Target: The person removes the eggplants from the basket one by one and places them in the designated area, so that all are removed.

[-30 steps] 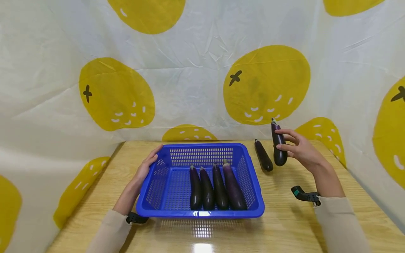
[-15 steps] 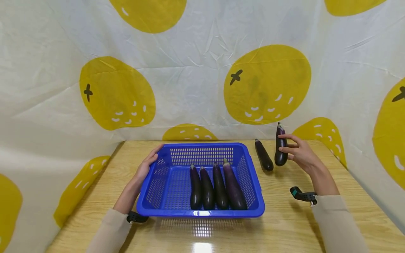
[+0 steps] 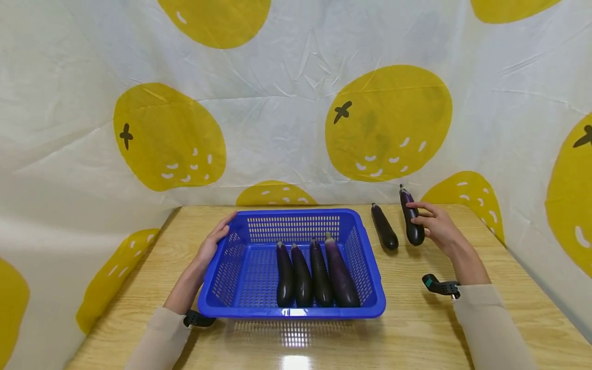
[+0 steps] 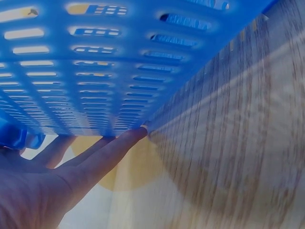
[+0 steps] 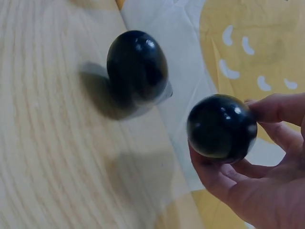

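My right hand (image 3: 437, 226) pinches a dark purple eggplant (image 3: 415, 235) between thumb and fingers, its stem end pointing away. In the right wrist view the held eggplant (image 5: 221, 128) shows its round end, with a shadow on the table beside it. A second eggplant (image 3: 385, 228) lies on the table just left of it. Along the left side of a blue plastic basket (image 3: 291, 312), my left hand (image 3: 210, 247) rests with fingers extended. Seen from the left wrist, those fingers (image 4: 102, 157) lie straight against the basket's slotted outer wall. Several eggplants (image 3: 319, 277) lie side by side in the basket's right half.
The wooden table (image 3: 416, 329) carries the basket near its middle. Behind it and along the sides hangs a pale cloth (image 3: 277, 139) printed with large yellow fruit.
The eggplant in my right hand has come lower, and its stem end now leans left. My left hand and the basket have stayed in place.
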Demonstrator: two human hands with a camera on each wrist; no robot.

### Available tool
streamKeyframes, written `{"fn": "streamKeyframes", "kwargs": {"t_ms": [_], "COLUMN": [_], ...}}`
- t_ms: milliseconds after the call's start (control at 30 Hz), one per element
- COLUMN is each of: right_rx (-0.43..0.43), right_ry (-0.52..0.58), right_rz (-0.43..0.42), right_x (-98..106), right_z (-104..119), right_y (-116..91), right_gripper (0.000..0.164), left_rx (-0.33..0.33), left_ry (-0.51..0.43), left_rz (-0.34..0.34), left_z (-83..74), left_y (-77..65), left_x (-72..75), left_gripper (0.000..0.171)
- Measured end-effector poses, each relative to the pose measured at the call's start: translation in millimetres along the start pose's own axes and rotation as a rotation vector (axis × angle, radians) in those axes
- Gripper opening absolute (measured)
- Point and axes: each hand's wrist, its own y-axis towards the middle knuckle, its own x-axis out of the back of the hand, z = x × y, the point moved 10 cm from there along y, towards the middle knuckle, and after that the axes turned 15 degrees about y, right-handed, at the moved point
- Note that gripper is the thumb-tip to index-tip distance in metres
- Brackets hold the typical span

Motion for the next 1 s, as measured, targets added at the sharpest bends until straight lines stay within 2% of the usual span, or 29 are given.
{"fn": "streamKeyframes", "kwargs": {"t_ms": [200,333,567,767,1000], "right_rx": [0.001,-0.003,-0.032,-0.041,-0.063], "right_ry": [0.0,-0.038,-0.128,-0.136,-0.124], "right_rz": [-0.009,0.002,-0.032,0.008,0.007], "right_x": [0,0,4,-2,0], "right_z": [-5,-7,-11,-12,-20], "right_y": [1,1,-1,-1,1], "right_gripper": [0.04,0.047,0.056,0.059,0.046], "left_rx": [0.005,0.008,0.005,0.003,-0.002], "left_ry": [-0.008,-0.021,-0.023,-0.044,-0.015], "left_rz": [-0.001,-0.002,0.007,0.009,-0.001], "left_z": [1.3,1.7,1.7,2.0,2.0], "left_y": [0.9,2.0,2.6,2.3,3.8], "left_x": [0.2,0.2,-0.2,0.1,1.3], "left_gripper": [0.054,0.053,0.054,0.054,0.054]}}
